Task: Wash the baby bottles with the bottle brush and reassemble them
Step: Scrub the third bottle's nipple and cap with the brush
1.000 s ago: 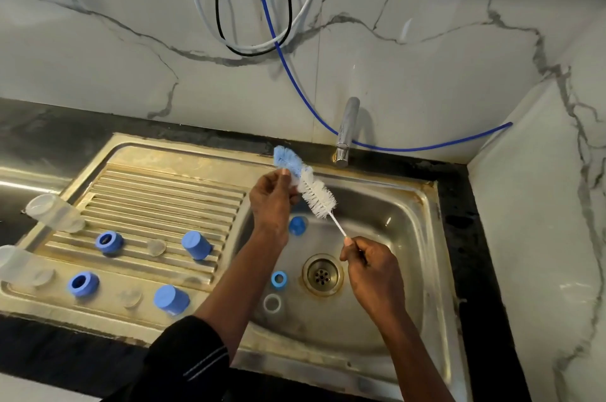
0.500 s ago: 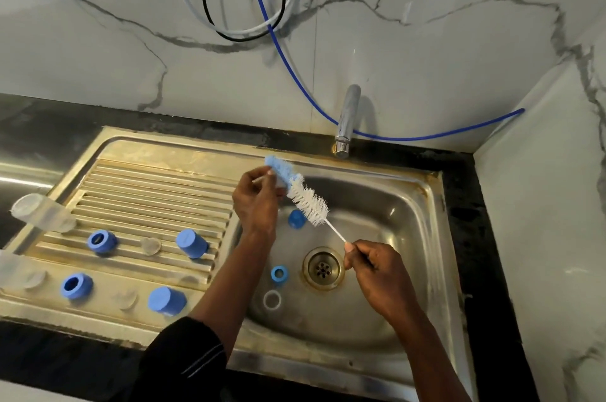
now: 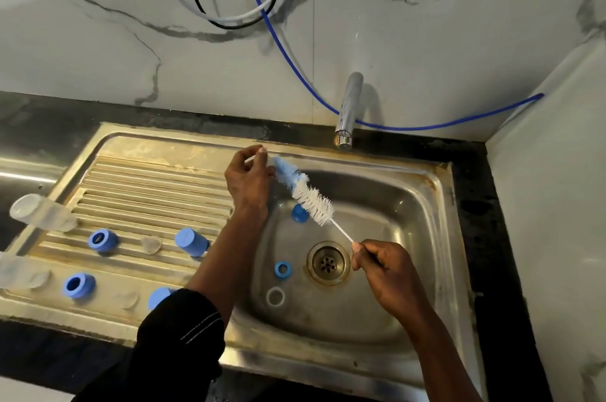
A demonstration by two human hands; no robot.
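1. Head view: the bottle brush slants in the air above the sink basin, up and to the left of the drain. Its white bristles are nearer the drain and its blue tuft is at the far end.
2. The right hand is just right of the drain. Its fingers are curled round the brush's thin wire handle and pinch it at the lower end.
3. The left hand is up and left of the drain, beyond the bristles. Its thumb and forefinger pinch a thin white stick right beside the blue tuft. Whether that stick is joined to the brush cannot be told.
4. Inside the basin, a small blue cap lies up-left of the drain, partly behind the bristles. A blue ring lies just left of the drain, and a white ring lies lower left of it.
5. On the ribbed drainboard, well left of the drain, a clear bottle lies on its side farthest out.
6. Closer in are a blue collar, a clear nipple and a tall blue cap.
7. A second blue collar sits below them.
8. The faucet stands at the back rim, straight beyond the drain, with a blue hose running along the wall behind it.
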